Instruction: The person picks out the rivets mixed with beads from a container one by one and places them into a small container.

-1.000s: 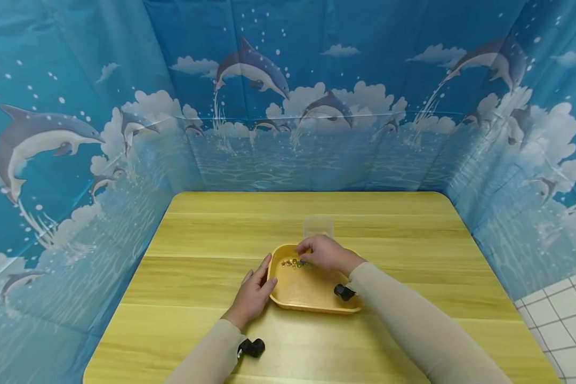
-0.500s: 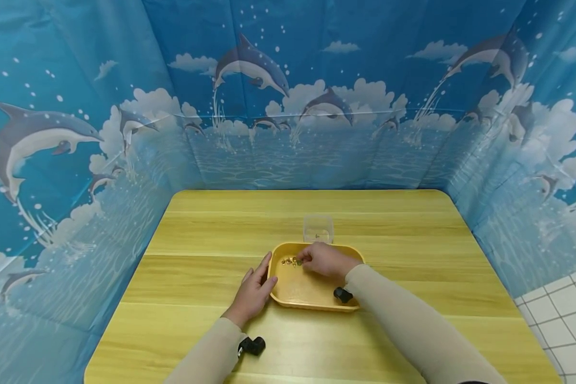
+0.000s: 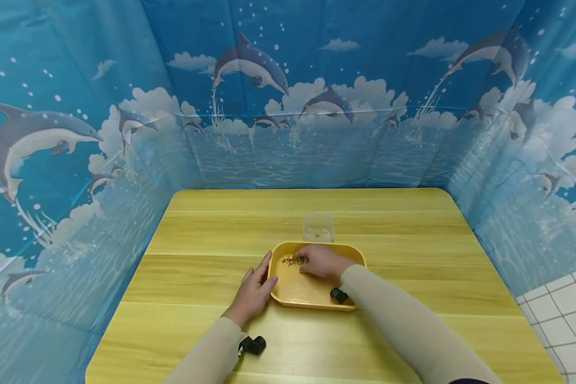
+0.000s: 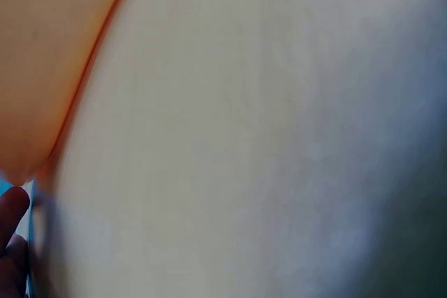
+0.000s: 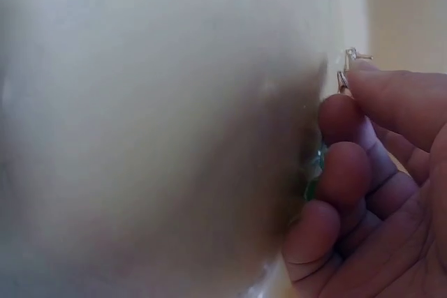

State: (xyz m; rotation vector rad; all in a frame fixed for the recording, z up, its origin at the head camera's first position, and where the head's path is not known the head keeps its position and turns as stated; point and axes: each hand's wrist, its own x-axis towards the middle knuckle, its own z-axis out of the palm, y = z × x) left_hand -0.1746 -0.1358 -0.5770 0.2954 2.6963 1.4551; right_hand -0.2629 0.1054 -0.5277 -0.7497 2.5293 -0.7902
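My left hand [image 3: 250, 300] lies along the left side of a yellow tray [image 3: 312, 305], fingers straight against its outer wall and thumb at the rim. Inside the tray, my right hand [image 3: 322, 260] reaches to a small cluster of gold-coloured pieces [image 3: 288, 261] near the far left corner. In the right wrist view its thumb and index fingertip pinch a tiny gold-coloured metal piece [image 5: 343, 83]; the other fingers are curled. A green piece [image 5: 313, 185] shows behind those fingers. The exact kind of these pieces is too small to tell.
A clear plastic box [image 3: 318, 228] with a tiny item in it stands just behind the tray. Both stand on a wood-patterned table [image 3: 211, 229]. A blue dolphin-print curtain [image 3: 288, 160] encloses the back and sides.
My right hand has drawn back from the tray's far rim and down to the small pieces, uncovering the clear box. The left hand has stayed at the tray's side.
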